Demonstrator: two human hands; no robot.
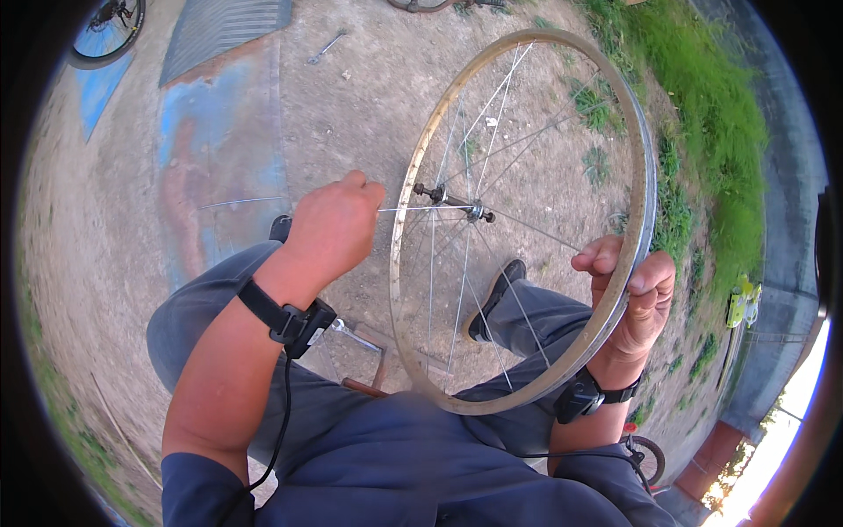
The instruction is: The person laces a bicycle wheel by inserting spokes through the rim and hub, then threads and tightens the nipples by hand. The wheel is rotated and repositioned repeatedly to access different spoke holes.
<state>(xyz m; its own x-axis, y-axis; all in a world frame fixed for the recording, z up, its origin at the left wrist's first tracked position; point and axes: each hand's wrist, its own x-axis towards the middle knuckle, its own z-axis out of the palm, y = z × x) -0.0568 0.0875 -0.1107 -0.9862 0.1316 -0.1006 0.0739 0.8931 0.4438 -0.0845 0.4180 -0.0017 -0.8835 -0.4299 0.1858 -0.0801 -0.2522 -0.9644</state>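
Note:
A bare bicycle wheel rim (644, 158) stands tilted in front of me, without a tyre. Thin spokes run from part of it to the metal hub (457, 203) with its threaded axle. My right hand (637, 285) grips the rim at its lower right, thumb and fingers on either side of the metal. Left of the wheel, my left hand (338, 220) is closed around a long thin spoke (246, 201). One end sticks out to the left; the other crosses the rim's near side and reaches the hub. The fingertips of the left hand are partly hidden.
A wrench (354, 335) lies between my legs by a rusty metal bar (383, 369); another wrench (327, 46) is on the dirt ahead. A blue-stained sheet (219, 132) lies to the left, under a corrugated panel (224, 35). Grass (702, 105) and a wall (790, 132) border the right.

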